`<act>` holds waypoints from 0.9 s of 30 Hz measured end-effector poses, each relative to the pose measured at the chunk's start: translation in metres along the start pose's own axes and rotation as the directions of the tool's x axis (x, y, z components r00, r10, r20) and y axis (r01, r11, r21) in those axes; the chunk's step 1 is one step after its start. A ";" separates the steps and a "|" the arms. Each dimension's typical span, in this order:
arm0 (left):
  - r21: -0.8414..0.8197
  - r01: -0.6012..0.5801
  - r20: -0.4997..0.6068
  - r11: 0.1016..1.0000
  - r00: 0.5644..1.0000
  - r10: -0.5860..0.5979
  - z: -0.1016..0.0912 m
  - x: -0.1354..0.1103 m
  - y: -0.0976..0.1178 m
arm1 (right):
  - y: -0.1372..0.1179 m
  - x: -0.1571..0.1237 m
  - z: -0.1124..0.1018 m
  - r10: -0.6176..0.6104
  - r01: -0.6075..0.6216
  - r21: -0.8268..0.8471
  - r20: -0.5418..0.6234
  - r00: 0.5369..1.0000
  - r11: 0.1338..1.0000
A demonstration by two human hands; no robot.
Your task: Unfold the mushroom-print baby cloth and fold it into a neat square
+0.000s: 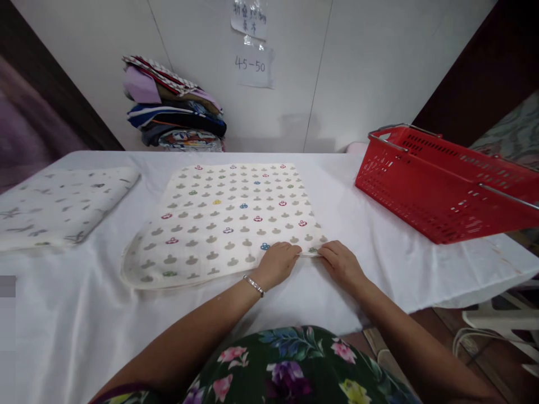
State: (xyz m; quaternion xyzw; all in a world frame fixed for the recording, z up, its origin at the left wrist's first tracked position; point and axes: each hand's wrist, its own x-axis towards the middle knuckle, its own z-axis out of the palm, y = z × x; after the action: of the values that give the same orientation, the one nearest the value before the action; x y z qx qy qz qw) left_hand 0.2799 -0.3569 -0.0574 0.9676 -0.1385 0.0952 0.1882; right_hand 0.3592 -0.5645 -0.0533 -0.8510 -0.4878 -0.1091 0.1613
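Note:
A cream cloth [227, 219] printed with small grey and coloured shapes lies flat in the middle of the white-covered table [76, 331]. My left hand [275, 262] and my right hand [342, 262] meet at its near right corner. Both hands pinch the cloth's edge there, fingers curled and closed on the hem. A bracelet sits on my left wrist.
A folded pale patterned cloth [59, 205] lies at the left. A red plastic basket [446, 179] stands tilted at the right. A pile of folded fabrics [174, 106] rests against the back wall under paper labels [251, 64]. White plastic furniture [501, 325] stands by the table's right edge.

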 end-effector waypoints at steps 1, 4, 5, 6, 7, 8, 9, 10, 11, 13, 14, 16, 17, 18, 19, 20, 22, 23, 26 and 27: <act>0.003 0.004 0.004 1.000 1.000 -0.004 0.000 0.000 0.000 | 0.000 0.001 0.001 -0.012 0.012 0.006 0.003 1.000 1.000; 0.013 0.004 -0.018 1.000 1.000 -0.004 0.002 -0.002 -0.001 | 0.001 0.002 0.004 0.005 -0.005 0.021 0.005 1.000 1.000; 0.011 -0.002 -0.035 1.000 0.999 0.002 0.003 -0.003 -0.001 | 0.002 0.002 0.005 0.022 -0.022 0.028 0.004 1.000 0.999; 0.007 -0.012 -0.055 1.000 0.998 0.013 0.004 -0.004 -0.002 | 0.002 0.002 0.006 0.037 -0.037 0.037 0.002 0.999 0.999; 0.003 -0.025 -0.075 1.000 0.997 0.025 0.004 -0.005 -0.002 | 0.003 0.002 0.007 0.048 -0.048 0.049 0.001 0.999 0.998; 0.003 -0.035 -0.091 0.999 0.995 0.035 0.004 -0.006 -0.002 | 0.003 0.001 0.008 0.055 -0.055 0.064 0.000 0.998 0.996; 0.008 -0.045 -0.100 0.999 0.994 0.046 0.004 -0.006 -0.002 | 0.004 0.001 0.009 0.059 -0.058 0.079 -0.003 0.998 0.995; 0.019 -0.052 -0.100 0.998 0.993 0.054 0.003 -0.007 -0.002 | 0.005 0.001 0.009 0.060 -0.060 0.092 -0.004 0.998 0.994; 0.033 -0.054 -0.095 0.998 0.994 0.057 0.002 -0.006 -0.002 | 0.005 0.001 0.009 0.061 -0.060 0.105 -0.004 0.998 0.993; 0.061 -0.046 -0.080 0.997 0.995 0.051 0.000 -0.006 -0.001 | 0.006 0.000 0.007 0.055 -0.056 0.124 0.007 0.998 0.991; 0.073 -0.042 -0.073 0.996 0.996 0.047 -0.001 -0.005 0.000 | 0.007 0.000 0.007 0.051 -0.053 0.129 0.014 0.999 0.990; 0.098 -0.038 -0.056 0.994 0.997 0.044 0.000 -0.004 0.001 | 0.007 0.000 0.006 0.046 -0.049 0.134 0.028 0.999 0.990; 0.115 -0.041 -0.047 0.993 0.998 0.047 0.000 -0.003 0.001 | 0.007 0.000 0.006 0.044 -0.047 0.134 0.029 0.999 0.990; 0.134 -0.050 -0.038 0.990 0.998 0.055 0.001 -0.003 0.002 | 0.007 0.000 0.006 0.041 -0.044 0.134 0.025 0.999 0.990; 0.154 -0.061 -0.032 0.986 0.997 0.067 0.002 -0.002 0.002 | 0.007 -0.001 0.006 0.036 -0.039 0.134 0.019 0.999 0.990; 0.174 -0.073 -0.031 0.982 0.996 0.080 0.003 -0.002 0.002 | 0.007 -0.001 0.007 0.030 -0.032 0.133 0.015 0.999 0.991; 0.206 -0.094 -0.046 0.974 0.993 0.106 0.003 -0.002 0.002 | 0.007 -0.002 0.008 0.012 -0.012 0.123 0.001 1.000 0.992; 0.217 -0.104 -0.058 0.971 0.991 0.119 0.002 -0.002 0.002 | 0.007 -0.002 0.009 0.002 -0.001 0.115 -0.007 1.000 0.993; 0.241 -0.133 -0.076 0.961 0.985 0.155 0.000 -0.001 0.000 | 0.006 -0.003 0.009 -0.021 0.024 0.097 -0.034 0.999 0.995; 0.250 -0.145 -0.066 0.957 0.984 0.167 0.000 -0.001 0.000 | 0.005 -0.003 0.009 -0.022 0.025 0.098 -0.039 0.999 0.995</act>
State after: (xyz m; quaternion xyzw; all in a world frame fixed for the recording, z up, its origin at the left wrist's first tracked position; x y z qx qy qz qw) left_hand 0.2789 -0.3562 -0.0574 0.9644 -0.1933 0.1680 0.0655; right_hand 0.3621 -0.5660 -0.0638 -0.8340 -0.4994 -0.1028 0.2107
